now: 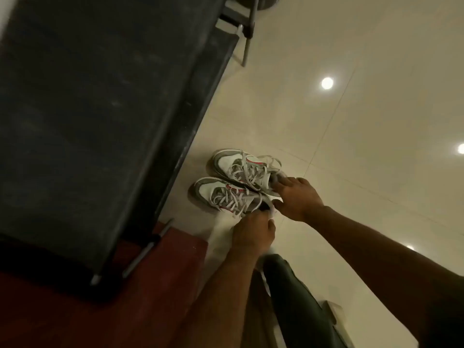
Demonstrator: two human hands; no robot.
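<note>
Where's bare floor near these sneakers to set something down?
Open tile floor lies right of and beyond the sneakers. Crowded: the strip between their toes and the dark bench is narrow, and the left hand and right hand fill the heel side, by the red mat.
</note>
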